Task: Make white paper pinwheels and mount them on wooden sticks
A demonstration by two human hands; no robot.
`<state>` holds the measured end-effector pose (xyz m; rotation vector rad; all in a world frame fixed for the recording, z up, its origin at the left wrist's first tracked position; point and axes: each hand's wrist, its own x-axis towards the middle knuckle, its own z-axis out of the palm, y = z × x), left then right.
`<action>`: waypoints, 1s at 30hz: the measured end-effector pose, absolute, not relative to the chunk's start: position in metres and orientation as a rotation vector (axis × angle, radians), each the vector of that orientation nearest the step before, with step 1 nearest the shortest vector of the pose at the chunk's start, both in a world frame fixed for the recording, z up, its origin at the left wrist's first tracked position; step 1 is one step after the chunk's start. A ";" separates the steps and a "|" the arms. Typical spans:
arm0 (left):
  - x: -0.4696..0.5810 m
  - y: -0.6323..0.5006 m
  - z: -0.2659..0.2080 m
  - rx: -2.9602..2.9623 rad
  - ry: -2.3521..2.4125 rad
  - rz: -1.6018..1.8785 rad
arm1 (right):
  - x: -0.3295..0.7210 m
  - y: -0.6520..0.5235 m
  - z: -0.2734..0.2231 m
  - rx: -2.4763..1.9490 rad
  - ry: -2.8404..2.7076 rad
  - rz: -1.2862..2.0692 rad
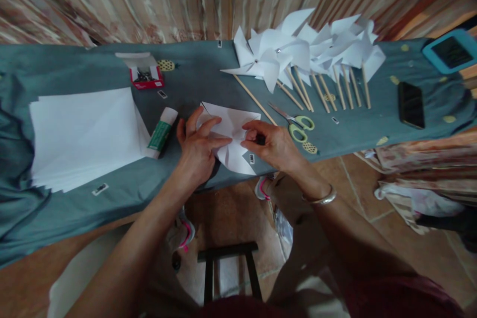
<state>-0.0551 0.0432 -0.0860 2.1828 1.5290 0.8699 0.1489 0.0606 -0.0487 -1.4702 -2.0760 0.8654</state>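
A white paper pinwheel (235,155) lies at the table's front edge, with slit corners and some flaps curled toward its middle. My left hand (197,151) rests on its left side, fingers spread, with one fingertip pressing near the centre. From the right, my right hand (278,145) pinches a flap of the same paper between thumb and fingers. Just beyond that hand lie scissors (294,123) with green handles, blades partly apart. A green and white glue stick (163,131) lies left of my left hand.
A stack of white paper (84,134) occupies the left. Behind it stands an open red box (146,77) of small metal pieces. Finished pinwheels (290,49) on wooden sticks are heaped at the back right. A phone (411,104) and a blue-framed device (452,52) lie far right.
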 end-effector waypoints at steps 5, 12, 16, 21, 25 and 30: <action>-0.065 0.048 -0.077 2.134 1.452 0.931 | 0.148 0.060 -0.048 -1.456 -2.094 0.840; -0.072 0.024 -0.056 1.917 1.529 1.072 | 0.152 0.062 -0.046 -1.475 -2.062 0.766; -0.075 0.004 -0.052 1.795 1.521 0.942 | 0.157 0.069 -0.044 -1.445 -2.050 0.574; -0.075 -0.008 -0.050 1.649 1.515 0.813 | 0.151 0.081 -0.047 -1.343 -2.248 0.428; -0.076 -0.012 -0.051 1.574 1.440 0.791 | 0.143 0.084 -0.049 -1.355 -2.334 0.408; -0.081 -0.011 -0.056 1.425 1.418 0.902 | 0.146 0.077 -0.046 -1.466 -2.240 0.402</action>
